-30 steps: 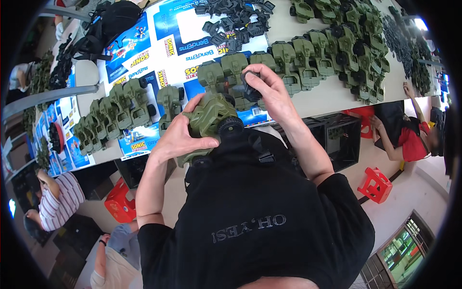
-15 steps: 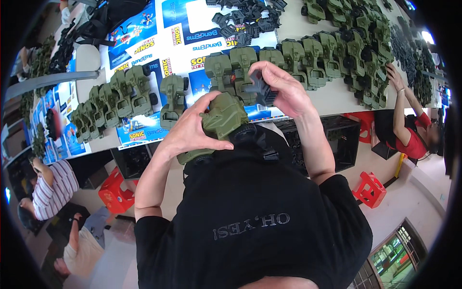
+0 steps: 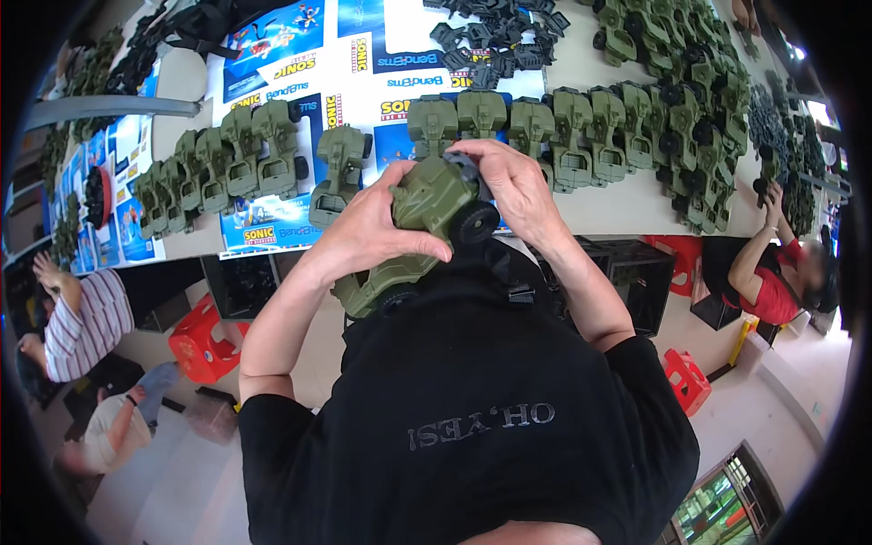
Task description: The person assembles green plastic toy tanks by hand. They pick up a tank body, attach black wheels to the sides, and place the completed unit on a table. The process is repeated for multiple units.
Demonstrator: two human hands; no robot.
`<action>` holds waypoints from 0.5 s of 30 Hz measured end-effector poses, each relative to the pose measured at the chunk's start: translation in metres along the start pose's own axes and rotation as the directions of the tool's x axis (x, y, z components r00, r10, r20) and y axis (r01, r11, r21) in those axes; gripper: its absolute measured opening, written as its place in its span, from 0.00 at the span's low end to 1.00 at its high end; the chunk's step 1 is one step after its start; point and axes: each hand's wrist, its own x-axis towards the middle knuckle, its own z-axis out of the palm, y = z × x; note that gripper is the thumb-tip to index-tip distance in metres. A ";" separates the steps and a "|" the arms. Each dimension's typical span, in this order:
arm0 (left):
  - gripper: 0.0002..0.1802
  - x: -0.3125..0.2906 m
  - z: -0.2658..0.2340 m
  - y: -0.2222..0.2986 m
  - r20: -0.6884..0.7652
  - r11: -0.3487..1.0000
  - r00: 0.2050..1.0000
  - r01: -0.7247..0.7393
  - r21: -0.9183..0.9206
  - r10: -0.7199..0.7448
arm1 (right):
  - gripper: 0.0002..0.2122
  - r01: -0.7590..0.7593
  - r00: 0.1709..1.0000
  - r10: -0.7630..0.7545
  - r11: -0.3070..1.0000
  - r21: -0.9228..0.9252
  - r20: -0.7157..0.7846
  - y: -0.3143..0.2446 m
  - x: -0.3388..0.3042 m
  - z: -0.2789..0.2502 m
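My left hand point(image 3: 381, 227) is wrapped round a green toy vehicle point(image 3: 425, 202) with black wheels, held in front of my chest near the table edge. Its thumb lies along the near side of the body. Fingers and thumb of my right hand point(image 3: 516, 189) close on a dark plastic part point(image 3: 463, 165), which sits against the far end of the vehicle. The fingers cover most of that part, so I cannot tell whether it is seated. Beyond my hands stands a row of similar green toy vehicles point(image 3: 574, 136), and a single one point(image 3: 340, 173) stands to the left.
Loose black plastic parts point(image 3: 500, 41) lie in a heap on the printed sheets point(image 3: 272, 77) covering the table. More green vehicles are massed at the right point(image 3: 695, 136). Co-workers point(image 3: 772, 282) sit along both sides. Red stools point(image 3: 204, 341) and dark crates point(image 3: 636, 277) stand below the table.
My right hand has brought the dark part down and toward me, from apart from the vehicle to against its far end. The vehicle has turned slightly, showing more of one wheel.
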 end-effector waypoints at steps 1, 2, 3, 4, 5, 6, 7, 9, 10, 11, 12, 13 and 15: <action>0.57 0.000 -0.001 -0.002 0.020 0.997 1.000 0.016 -0.071 -0.015 | 0.25 -0.037 0.999 0.037 0.998 0.046 0.007 -0.002 0.002 0.003; 0.57 0.001 -0.003 -0.005 0.043 0.989 0.999 0.033 -0.141 -0.027 | 0.25 -0.076 0.997 0.075 0.993 0.090 0.014 -0.003 0.004 0.005; 0.54 0.000 -0.005 -0.009 0.073 0.986 0.997 -0.012 -0.167 0.024 | 0.26 -0.136 0.989 0.118 0.967 0.217 0.090 0.002 0.006 0.003; 0.51 -0.002 -0.007 -0.008 0.088 0.979 0.996 0.027 -0.202 -0.009 | 0.26 -0.136 0.987 0.113 0.964 0.230 0.113 0.005 0.007 0.001; 0.47 -0.004 -0.009 -0.006 0.105 0.969 0.994 0.068 -0.238 -0.044 | 0.27 -0.140 0.985 0.109 0.960 0.243 0.136 0.009 0.008 -0.001; 0.44 -0.006 -0.010 -0.004 0.123 0.956 0.989 0.108 -0.272 -0.076 | 0.27 -0.145 0.981 0.106 0.956 0.256 0.160 0.010 0.009 -0.001; 0.42 -0.007 -0.011 -0.003 0.125 0.967 0.988 0.117 -0.225 -0.090 | 0.27 -0.138 0.979 0.096 0.961 0.242 0.179 0.007 0.009 0.000; 0.42 -0.009 -0.011 -0.004 0.138 0.970 0.986 0.122 -0.210 -0.094 | 0.28 -0.084 0.975 0.039 0.975 0.205 0.217 0.010 0.010 -0.002; 0.42 -0.010 -0.010 -0.005 0.145 0.972 0.985 0.124 -0.201 -0.095 | 0.28 -0.056 0.972 0.011 0.981 0.187 0.236 0.012 0.011 -0.003; 0.44 -0.010 -0.010 -0.004 0.132 0.980 0.988 0.105 -0.166 -0.084 | 0.28 -0.098 0.967 0.045 0.974 0.204 0.252 0.011 0.010 -0.003; 0.46 -0.011 -0.010 -0.002 0.120 0.988 0.990 0.087 -0.130 -0.071 | 0.28 -0.141 0.960 0.078 0.965 0.221 0.268 0.009 0.009 -0.004; 0.48 -0.012 -0.010 0.000 0.108 0.993 0.992 0.069 -0.093 -0.059 | 0.28 -0.182 0.952 0.112 0.954 0.236 0.285 0.008 0.008 -0.004; 0.48 -0.014 -0.007 0.006 0.090 0.989 0.993 0.086 -0.122 -0.075 | 0.28 -0.112 0.959 0.052 0.973 0.202 0.280 0.007 0.009 -0.004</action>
